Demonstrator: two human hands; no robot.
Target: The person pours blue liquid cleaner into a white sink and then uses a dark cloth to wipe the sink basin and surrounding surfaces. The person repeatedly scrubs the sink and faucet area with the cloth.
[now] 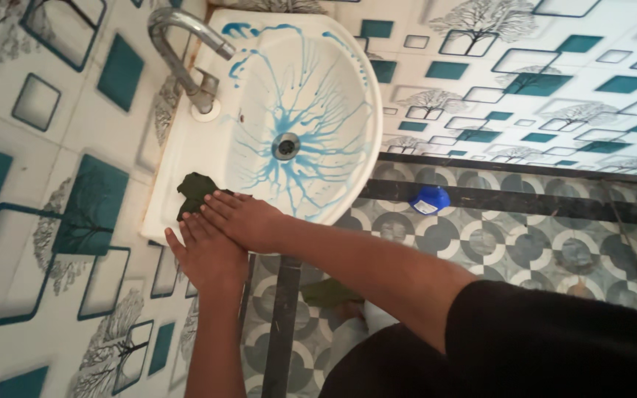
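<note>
A white washbasin [344, 88] is streaked with blue cleaning liquid that runs toward its drain [285, 146]. A dark green scrub pad [195, 190] lies on the basin's rim near the corner. My right hand [248, 220] reaches in from the right, its fingers pressed flat on the pad. My left hand [204, 256] comes up from below and lies partly under the right hand. Its fingers are stretched out against the basin's outer edge and hold nothing.
A metal tap [186, 46] stands on the basin's rim by the tiled wall [46, 184]. A blue bottle [429, 200] stands on the patterned floor by a dark strip. A dark pipe [283, 324] runs below the basin, beside a green object [329, 292].
</note>
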